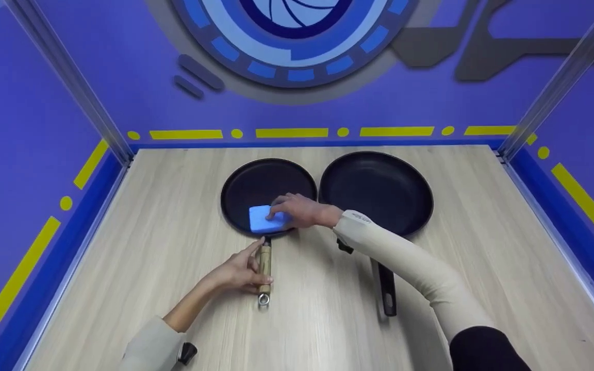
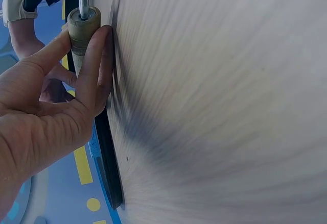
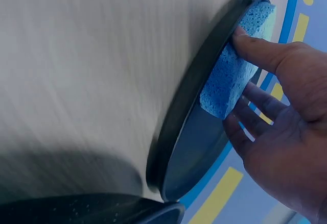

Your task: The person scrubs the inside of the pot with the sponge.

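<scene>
A flat black pan [image 1: 256, 180] with a low rim lies on the table, its wooden handle [image 1: 265, 263] pointing toward me. Thumb and fingers of my left hand [image 1: 237, 270] grip that handle from the left; the left wrist view shows them around it, near the metal ring [image 2: 83, 3] at its end. Over the near part of the pan, my right hand [image 1: 302, 210] holds a blue sponge [image 1: 262, 219]. In the right wrist view the thumb lies on one side of the sponge [image 3: 227, 78] and the fingers on the other, just inside the pan's rim [image 3: 176, 117].
A deeper black frying pan [image 1: 374, 185] stands close on the right, its black handle [image 1: 387, 288] toward me, partly under my right forearm. The wooden table [image 1: 163, 206] is bounded by blue panels [image 1: 297, 116] at the back and both sides.
</scene>
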The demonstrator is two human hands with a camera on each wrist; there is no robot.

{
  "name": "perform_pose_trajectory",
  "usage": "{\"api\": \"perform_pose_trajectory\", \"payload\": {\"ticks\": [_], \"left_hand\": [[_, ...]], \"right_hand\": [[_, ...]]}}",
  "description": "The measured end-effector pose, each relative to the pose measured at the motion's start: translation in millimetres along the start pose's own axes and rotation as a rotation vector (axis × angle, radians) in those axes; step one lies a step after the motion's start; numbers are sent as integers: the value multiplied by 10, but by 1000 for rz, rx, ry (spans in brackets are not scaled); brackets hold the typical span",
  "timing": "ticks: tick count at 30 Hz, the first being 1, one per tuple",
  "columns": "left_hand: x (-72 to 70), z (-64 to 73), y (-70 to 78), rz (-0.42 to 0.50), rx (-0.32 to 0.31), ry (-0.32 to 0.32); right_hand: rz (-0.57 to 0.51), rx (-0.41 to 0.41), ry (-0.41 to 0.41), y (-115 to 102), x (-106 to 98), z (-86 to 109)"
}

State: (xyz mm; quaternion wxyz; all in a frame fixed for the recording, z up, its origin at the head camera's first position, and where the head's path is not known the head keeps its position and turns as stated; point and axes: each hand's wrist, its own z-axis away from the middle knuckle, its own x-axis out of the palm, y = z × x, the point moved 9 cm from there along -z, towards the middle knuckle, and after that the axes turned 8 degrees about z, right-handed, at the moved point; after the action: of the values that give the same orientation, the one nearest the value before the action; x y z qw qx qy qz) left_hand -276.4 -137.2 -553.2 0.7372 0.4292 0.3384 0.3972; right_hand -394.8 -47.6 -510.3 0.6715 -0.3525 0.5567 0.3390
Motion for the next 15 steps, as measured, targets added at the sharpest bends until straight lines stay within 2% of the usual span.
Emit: {"api": "perform_pose_trajectory", "payload": {"ticks": [4,7,11,15], "left_hand": [[3,2,-3,-1,5,-4],[3,7,0,-4,10,-6],[-1,10,0,-15,12,-10],[-10,13,14,-50,36,-9]], "right_hand": [[2,-17,27,48,-39,21],[0,14,44,143,-70,29],[5,120,66,374,-85,25],[61,255,92,625,-85,-13]]}}
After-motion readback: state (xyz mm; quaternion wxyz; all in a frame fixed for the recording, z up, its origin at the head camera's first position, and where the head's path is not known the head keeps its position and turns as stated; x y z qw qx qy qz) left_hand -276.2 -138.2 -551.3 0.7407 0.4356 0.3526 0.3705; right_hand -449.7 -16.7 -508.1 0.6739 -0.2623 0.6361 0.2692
